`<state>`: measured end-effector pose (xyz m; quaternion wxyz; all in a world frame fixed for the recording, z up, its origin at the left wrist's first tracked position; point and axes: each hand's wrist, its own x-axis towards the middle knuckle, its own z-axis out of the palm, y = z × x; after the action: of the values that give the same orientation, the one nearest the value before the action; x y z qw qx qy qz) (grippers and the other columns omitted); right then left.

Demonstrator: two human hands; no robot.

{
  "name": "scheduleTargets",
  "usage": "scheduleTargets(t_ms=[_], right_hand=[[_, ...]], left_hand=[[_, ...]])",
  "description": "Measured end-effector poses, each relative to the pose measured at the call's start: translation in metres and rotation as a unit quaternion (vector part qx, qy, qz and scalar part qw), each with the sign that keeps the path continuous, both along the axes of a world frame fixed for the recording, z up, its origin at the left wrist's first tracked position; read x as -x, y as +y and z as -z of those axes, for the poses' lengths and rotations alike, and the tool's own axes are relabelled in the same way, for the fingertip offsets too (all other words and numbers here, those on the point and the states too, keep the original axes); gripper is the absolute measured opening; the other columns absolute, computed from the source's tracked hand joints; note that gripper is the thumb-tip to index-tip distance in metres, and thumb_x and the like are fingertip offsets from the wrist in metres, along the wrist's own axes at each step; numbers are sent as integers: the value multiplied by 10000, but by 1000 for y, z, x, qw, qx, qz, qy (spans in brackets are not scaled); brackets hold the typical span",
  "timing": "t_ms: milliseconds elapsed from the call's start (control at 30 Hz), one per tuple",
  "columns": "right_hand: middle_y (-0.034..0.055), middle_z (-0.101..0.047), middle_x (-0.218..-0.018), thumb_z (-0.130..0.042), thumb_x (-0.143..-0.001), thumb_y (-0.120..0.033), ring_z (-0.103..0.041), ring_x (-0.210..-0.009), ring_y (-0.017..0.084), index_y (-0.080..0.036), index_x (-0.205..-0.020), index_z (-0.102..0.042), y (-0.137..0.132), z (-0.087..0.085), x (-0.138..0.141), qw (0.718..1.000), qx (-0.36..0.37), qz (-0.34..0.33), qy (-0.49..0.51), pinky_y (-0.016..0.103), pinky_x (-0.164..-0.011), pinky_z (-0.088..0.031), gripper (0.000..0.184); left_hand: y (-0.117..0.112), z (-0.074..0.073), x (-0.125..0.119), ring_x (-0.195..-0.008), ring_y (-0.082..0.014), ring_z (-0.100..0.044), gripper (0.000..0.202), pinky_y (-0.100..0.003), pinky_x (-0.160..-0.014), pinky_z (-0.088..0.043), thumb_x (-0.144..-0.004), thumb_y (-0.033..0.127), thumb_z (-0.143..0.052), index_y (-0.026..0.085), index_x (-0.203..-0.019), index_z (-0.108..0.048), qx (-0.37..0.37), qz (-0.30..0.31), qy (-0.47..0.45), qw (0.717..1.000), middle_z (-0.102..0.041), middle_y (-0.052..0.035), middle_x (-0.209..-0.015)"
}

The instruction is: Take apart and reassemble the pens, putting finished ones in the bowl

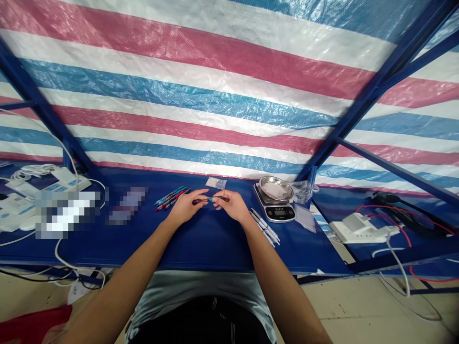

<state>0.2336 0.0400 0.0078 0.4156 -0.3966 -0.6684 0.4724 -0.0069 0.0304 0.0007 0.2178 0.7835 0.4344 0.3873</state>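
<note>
Between my two hands, over the middle of the blue table, a slim blue-and-dark pen [211, 198] lies nearly level. My left hand [187, 206] pinches its left end, and the fingers of my right hand [231, 204] close on its right end. Just left of my left hand lies a bunch of coloured pens [171, 198], blue, red and dark. To the right of my right hand, several white pens [264, 228] lie side by side at a slant. Behind my hands rests a small clear bag [215, 182] with pale contents.
A digital scale [279, 213] with a metal bowl [275, 188] stands at the right, plastic bags [304, 219] beside it. White power strips [362, 228] and cables lie at far right and left. Blue frame bars [373, 95] slant before a striped sheet [201, 86].
</note>
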Motion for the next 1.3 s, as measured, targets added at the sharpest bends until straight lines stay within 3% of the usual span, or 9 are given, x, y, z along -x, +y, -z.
scheduleTargets(t_ms=[133, 300, 500, 667, 767, 867, 967, 1100, 1300], right_hand=[[64, -750, -692, -591, -989, -686, -661, -515, 140, -177, -808, -714, -4, -4, 0, 995, 10, 38, -89, 239, -493, -531, 554], [29, -769, -880, -790, -881, -527, -748, -719, 187, -228, -1172, -682, -3, -7, -2, 1000, -2, -14, -3, 225, -471, -528, 431], [64, -766, -786, -624, -990, -603, -705, -575, 155, -183, -931, -707, -3, -6, -3, 998, 25, -6, -65, 205, -405, -466, 432], [29, -776, -863, -769, -895, -569, -743, -681, 184, -223, -1133, -692, -4, -8, -3, 1000, -14, -9, -26, 220, -441, -493, 427], [25, -742, -714, -664, -958, -648, -707, -584, 170, -202, -935, -716, -4, -8, -4, 997, -5, -4, -72, 239, -484, -504, 449], [56, -726, -642, -468, -1010, -769, -671, -496, 162, -188, -772, -706, -2, -7, -5, 994, 15, 43, -95, 266, -522, -514, 671], [71, -733, -659, -372, -999, -835, -674, -502, 179, -183, -861, -731, 3, -6, -7, 993, 26, 104, -40, 284, -515, -508, 757], [65, -741, -704, -413, -986, -838, -680, -534, 179, -190, -951, -728, 7, -4, -8, 992, 18, 128, -9, 272, -487, -482, 721], [39, -746, -728, -431, -1017, -780, -693, -562, 164, -211, -975, -715, 5, 0, -4, 995, -8, 89, -48, 251, -514, -500, 638]], left_hand=[[1, 2, 0, -1056, -244, -795, 474, -364, -968, -600, -965, 363, -699, 284, -1429, -644, 6, -1, -11, 1000, -830, -10, -1168], [3, 0, -1, -1043, -270, -787, 437, -397, -985, -586, -967, 381, -711, 278, -1390, -683, -10, -30, -1, 999, -836, -24, -1133], [3, 0, 0, -1003, -268, -788, 434, -392, -960, -589, -961, 373, -719, 285, -1385, -688, -3, -33, 5, 999, -836, -23, -1134], [3, 2, 0, -1055, -275, -784, 435, -408, -997, -580, -953, 355, -725, 283, -1381, -690, 6, -28, -7, 1000, -838, -21, -1121], [3, 3, 0, -1024, -269, -795, 448, -405, -963, -603, -947, 356, -726, 287, -1388, -685, 24, -12, -19, 999, -834, -24, -1141], [2, 3, -3, -1039, -272, -795, 404, -415, -978, -613, -946, 392, -729, 277, -1333, -717, 41, 5, -48, 998, -825, -44, -1173], [3, 1, -7, -1123, -295, -773, 361, -444, -1024, -598, -949, 463, -731, 242, -1235, -732, 66, 4, -121, 990, -808, -91, -1204], [2, -6, -10, -1168, -297, -762, 385, -451, -1023, -579, -967, 517, -717, 224, -1174, -576, 127, 44, -259, 956, -788, -118, -1173], [-2, -10, -8, -1302, -293, -696, 378, -415, -1031, -550, -990, 545, -694, 236, -1033, -479, 189, 105, -254, 943, -751, -107, -1171]])
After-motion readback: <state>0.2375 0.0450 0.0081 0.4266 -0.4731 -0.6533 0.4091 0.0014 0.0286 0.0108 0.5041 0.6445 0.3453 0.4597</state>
